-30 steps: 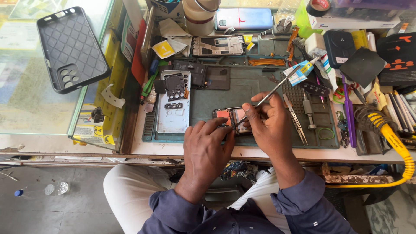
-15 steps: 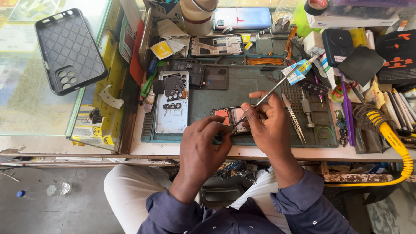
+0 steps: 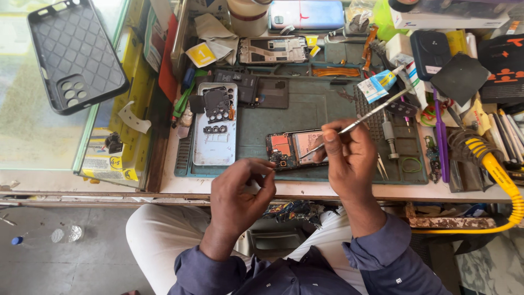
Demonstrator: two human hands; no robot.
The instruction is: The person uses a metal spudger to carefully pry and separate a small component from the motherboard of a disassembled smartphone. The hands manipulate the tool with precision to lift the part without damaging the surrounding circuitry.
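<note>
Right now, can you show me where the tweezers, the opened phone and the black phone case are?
tweezers [image 3: 367, 116]: head view, middle of the metal shaft.
opened phone [image 3: 292, 146]: head view, exposed inside, near the orange part.
black phone case [image 3: 71, 52]: head view, its quilted inner face.

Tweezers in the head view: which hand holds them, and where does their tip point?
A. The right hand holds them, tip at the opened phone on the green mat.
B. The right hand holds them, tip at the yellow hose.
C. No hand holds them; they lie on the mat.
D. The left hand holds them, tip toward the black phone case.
A: the right hand grips the tweezers, whose tip meets the opened phone on the green mat.
</note>
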